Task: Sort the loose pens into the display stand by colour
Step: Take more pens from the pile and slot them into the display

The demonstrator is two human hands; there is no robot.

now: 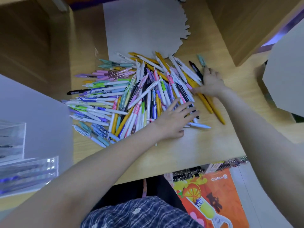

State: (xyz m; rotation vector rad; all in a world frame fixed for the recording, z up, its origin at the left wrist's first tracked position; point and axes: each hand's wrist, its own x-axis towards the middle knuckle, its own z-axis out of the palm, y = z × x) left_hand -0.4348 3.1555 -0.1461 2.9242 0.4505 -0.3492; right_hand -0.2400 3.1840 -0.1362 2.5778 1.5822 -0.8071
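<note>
The person's left hand (174,119) lies flat with straight, spread fingers pressing on the near right part of a large heap of loose pens (131,99), its grip released and holding nothing. The right hand (209,83) reaches to the far right edge of the same heap, fingers extended and resting on the pens there, thumb pointing left across a yellow pen (206,101); its grip also looks released, with no pen plainly held. Just beyond its fingertips lie a black pen (195,69) and a pale teal pen (202,60). The heap spreads over the middle of a light wooden tabletop (197,145): white, yellow, pink, purple, green, teal and black barrels, crossing one another at many angles, with a looser fan of pastel pens towards the left. Its far edge overlaps a grey cardboard sheet (141,30) with a scalloped right edge. At the far left, on another grey sheet, stands a clear acrylic display stand (28,171) with stepped tiers; its contents are blurred. A grey angular board (286,79) sits at the right. Below the tabletop's near edge, an orange printed display card (213,195) shows a citrus drink, with rows of dark pens above it. The person's blue checked clothing (139,214) fills the bottom centre.
</note>
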